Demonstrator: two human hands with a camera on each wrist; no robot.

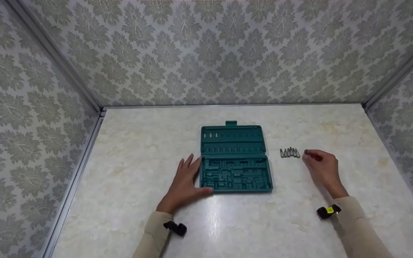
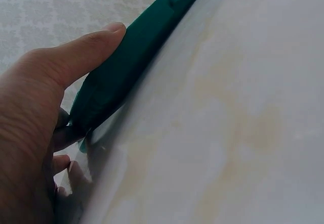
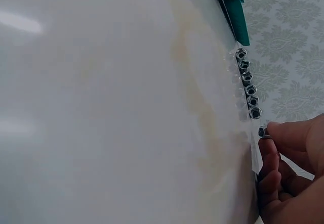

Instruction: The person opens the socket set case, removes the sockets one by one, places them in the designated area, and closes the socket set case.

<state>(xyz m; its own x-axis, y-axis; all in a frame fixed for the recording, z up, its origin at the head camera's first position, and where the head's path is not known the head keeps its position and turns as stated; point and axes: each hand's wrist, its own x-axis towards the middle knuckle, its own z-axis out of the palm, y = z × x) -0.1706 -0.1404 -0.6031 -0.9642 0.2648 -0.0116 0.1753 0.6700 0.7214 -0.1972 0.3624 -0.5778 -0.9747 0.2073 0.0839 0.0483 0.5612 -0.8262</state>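
My right grip (image 1: 324, 170) pinches a socket (image 3: 262, 132) — shallow hold might drop it; left grip (image 1: 185, 182) spread against socket case (image 1: 233, 142).

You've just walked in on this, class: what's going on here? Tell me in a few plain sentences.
A person's left hand rests against the near left corner of an open green case on the table. Their right hand pinches one small metal piece at the right end of a row of six similar pieces, which lies right of the case. Three bright spots show at the case's far left, too small to identify.
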